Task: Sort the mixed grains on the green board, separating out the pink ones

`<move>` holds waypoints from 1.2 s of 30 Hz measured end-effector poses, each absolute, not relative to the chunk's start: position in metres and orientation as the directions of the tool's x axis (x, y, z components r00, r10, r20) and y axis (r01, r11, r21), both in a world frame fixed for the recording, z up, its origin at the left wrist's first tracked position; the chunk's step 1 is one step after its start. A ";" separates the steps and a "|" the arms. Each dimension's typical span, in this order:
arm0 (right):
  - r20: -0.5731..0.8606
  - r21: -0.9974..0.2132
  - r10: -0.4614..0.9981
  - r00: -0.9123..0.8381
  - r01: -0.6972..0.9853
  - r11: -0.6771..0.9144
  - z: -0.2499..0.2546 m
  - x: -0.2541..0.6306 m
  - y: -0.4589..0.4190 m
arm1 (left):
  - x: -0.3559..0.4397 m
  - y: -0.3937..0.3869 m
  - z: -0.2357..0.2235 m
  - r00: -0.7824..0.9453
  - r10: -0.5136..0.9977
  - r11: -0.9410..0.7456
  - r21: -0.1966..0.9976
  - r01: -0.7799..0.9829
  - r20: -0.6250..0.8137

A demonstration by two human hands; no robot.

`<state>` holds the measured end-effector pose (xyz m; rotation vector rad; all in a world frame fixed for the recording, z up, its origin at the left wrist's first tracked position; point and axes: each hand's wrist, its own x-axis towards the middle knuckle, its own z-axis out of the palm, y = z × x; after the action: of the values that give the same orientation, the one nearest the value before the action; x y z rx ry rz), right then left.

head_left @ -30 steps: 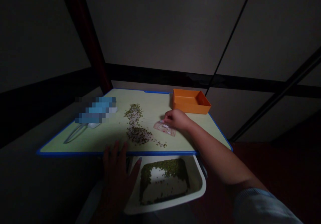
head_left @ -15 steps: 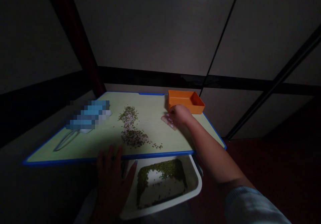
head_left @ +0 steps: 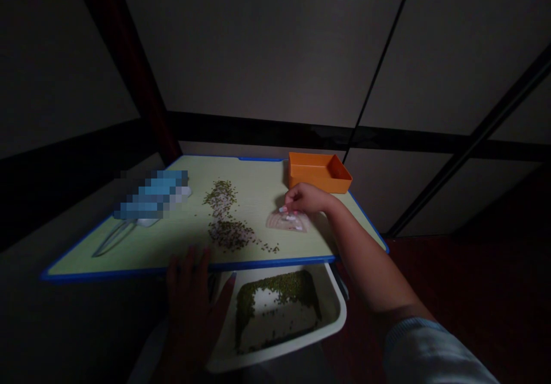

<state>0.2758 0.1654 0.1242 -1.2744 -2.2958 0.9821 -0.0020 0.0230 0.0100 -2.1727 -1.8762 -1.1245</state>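
My right hand point(head_left: 303, 198) is closed, fingers pinching the upper part of a clear, half-round protractor point(head_left: 282, 223) low over the pale board point(head_left: 253, 171). Whether the protractor touches the board is hard to tell. Just left of it, small green beans point(head_left: 232, 236) mixed with whitish grains lie scattered in two joined patches. My left hand point(head_left: 191, 298), dark in shadow, has its fingers spread at the board's blue near edge, next to a white tub point(head_left: 338, 321). Green beans point(head_left: 297, 286) line the far part and sides of that tub, below the board.
An orange open box point(head_left: 321, 186) stands at the board's far right corner, close behind my right hand. At the left lies a blurred-out blue and white item point(head_left: 150, 194) with a thin loop. Grey panels point(head_left: 267, 45) rise behind the board.
My right hand has come nearer and slightly left, away from the orange box, and the protractor has turned so that more of it shows. My left hand stays put.
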 end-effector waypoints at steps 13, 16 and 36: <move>-0.213 -0.744 0.719 -0.661 0.587 0.319 0.129 0.273 0.159 | -0.002 0.024 0.010 0.012 0.823 -0.269 0.370 0.889 0.568; -0.209 -0.738 0.706 -0.677 0.582 0.341 0.128 0.272 0.159 | -0.002 0.022 0.011 0.004 0.833 -0.257 0.380 0.889 0.554; -0.326 -0.750 0.616 -0.717 0.593 0.293 0.129 0.274 0.158 | -0.001 0.021 0.014 0.000 0.842 -0.246 0.385 0.890 0.539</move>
<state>0.2735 0.1577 0.1293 -1.1714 -2.5060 1.4355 -0.0006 0.0215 0.0139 -2.1727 -1.8855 -1.0841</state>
